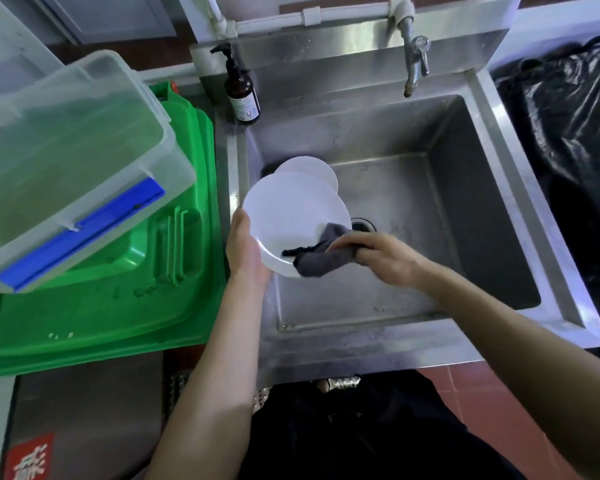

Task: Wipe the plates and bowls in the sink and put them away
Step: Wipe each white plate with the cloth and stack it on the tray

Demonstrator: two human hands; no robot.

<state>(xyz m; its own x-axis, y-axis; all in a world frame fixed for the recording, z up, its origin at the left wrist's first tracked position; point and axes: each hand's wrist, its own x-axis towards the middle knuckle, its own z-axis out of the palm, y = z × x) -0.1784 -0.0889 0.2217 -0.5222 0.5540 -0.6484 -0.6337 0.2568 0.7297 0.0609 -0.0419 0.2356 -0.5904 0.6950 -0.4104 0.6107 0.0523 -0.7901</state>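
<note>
Steel sink [482,209] is filling frame center-right; left hand [245,251] is gripping the white plate [291,216] by its left rim at frame center, tilted over the basin, thumb along the edge, other fingers hidden behind the plate. Right hand [378,258], fingers curled and bunched, is pressing a grey cloth [323,258] onto the plate's lower right. More white dishes [312,169] are sitting just behind, in the basin.
</note>
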